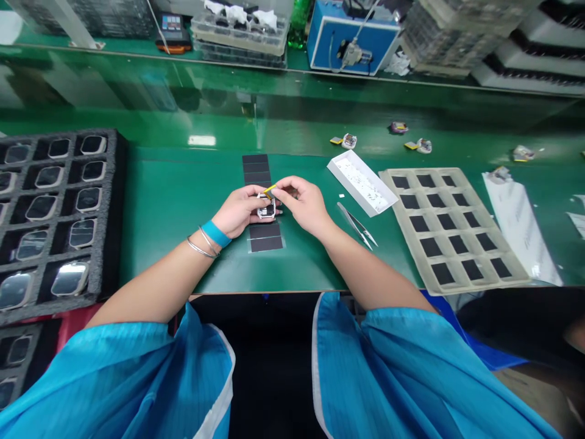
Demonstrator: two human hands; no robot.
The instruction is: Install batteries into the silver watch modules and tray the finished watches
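My left hand (pixel 240 210) is closed around a small white watch case (pixel 266 209), holding it over the green mat. My right hand (pixel 304 202) pinches a small yellow-tabbed part (pixel 270 190) right at the top of that case. Both hands meet above a strip of black rectangular pads (pixel 262 201) that lies on the mat; part of the strip is hidden under the hands.
A black foam tray of watch cases (pixel 55 213) fills the left. Tweezers (pixel 359 227), a white parts box (pixel 361 182) and a beige tray with black pads (pixel 450 228) lie to the right. Several small assemblies (pixel 350 141) sit on the green belt behind. A blue machine (pixel 350 33) stands at the back.
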